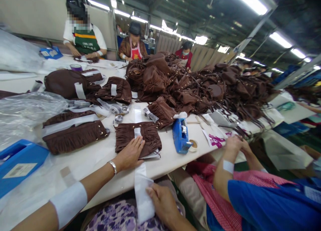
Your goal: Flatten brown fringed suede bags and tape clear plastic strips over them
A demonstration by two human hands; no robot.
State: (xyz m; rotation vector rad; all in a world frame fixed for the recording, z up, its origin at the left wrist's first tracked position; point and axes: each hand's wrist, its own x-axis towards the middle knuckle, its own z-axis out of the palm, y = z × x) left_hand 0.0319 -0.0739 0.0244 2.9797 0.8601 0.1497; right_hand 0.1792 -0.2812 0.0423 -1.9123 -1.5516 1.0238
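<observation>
My left hand (130, 153) lies flat, fingers stretched, on the lower part of a brown fringed bag (152, 140). Just past its fingertips a short white strip (137, 132) runs over the bag's top edge between gold eyelets. Below the table edge my right hand (163, 202) is closed, pinching a long white strip (143, 201) between thumb and fingers. That strip hangs over my lap, and its upper end reaches up beside my left palm. Whether it is paper or thin foam I cannot tell.
A blue tape dispenser (181, 137) stands right of the bag, with a larger blue dispenser (22, 167) at the left. Another wrapped brown bag (72, 132) lies nearby. Brown bags (160, 74) are heaped behind. A co-worker's hands (234, 145) are at the right; several people work opposite.
</observation>
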